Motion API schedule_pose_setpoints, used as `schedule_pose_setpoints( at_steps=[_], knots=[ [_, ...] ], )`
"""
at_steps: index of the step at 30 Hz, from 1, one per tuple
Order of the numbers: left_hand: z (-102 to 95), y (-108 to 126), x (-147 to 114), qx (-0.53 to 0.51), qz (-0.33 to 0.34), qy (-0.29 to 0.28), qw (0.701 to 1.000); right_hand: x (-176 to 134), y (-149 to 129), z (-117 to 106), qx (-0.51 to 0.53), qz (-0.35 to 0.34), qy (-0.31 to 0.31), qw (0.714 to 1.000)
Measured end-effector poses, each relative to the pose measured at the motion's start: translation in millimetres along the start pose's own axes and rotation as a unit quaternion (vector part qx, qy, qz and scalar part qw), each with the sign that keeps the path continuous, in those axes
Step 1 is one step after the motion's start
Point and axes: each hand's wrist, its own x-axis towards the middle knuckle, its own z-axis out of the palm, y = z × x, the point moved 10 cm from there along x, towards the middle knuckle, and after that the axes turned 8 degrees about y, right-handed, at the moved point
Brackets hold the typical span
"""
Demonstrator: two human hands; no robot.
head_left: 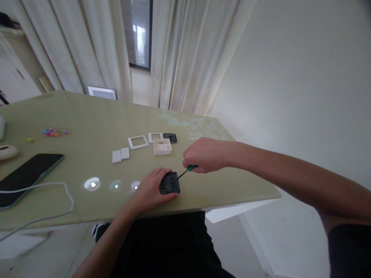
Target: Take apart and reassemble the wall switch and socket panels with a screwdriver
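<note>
Near the table's front edge, my left hand [155, 188] grips a square black switch module [168, 184] with a white rim, thumb along its near side and fingers over the far side. My right hand [203, 154] is closed around the green handle of a screwdriver [184, 173]. Its thin shaft slants down to the left, and the tip meets the module's dark face; I cannot tell whether it sits in a screw. Just beyond lie a white box [162, 147], a second black module [170, 137], a white square frame [138, 142] and two white plates [116, 156].
A tablet [26, 173] lies at the left, crossed by a white cable [68, 189]. Behind it are small colourful pieces [52, 132] and a rounded white object [8, 152]. The glossy table [95, 119] reaches back to curtains [191, 54], with a wall [304, 77] at right.
</note>
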Motion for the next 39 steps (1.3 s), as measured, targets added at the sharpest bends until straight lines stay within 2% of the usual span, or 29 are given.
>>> schedule_pose_setpoints(
  at_steps=[5, 10, 21, 39],
  knots=[
    [0.4, -0.2, -1.0, 0.003, 0.004, -0.005, 1.0, 16.2, -20.6, -15.8, -0.049, -0.034, 0.01, 0.998],
    [-1.0, -1.2, -1.4, 0.004, 0.005, 0.001, 1.0, 15.2, -18.3, -27.3, -0.049, -0.017, 0.027, 0.998],
    [-1.1, -0.3, -1.6, 0.003, 0.012, 0.004, 1.0, 22.0, -14.3, -17.5, -0.03, -0.038, 0.017, 0.999],
    [-1.2, -0.8, -1.9, 0.001, 0.009, 0.001, 1.0, 21.3, -8.9, -16.8, -0.046, -0.044, 0.005, 0.998]
  ],
)
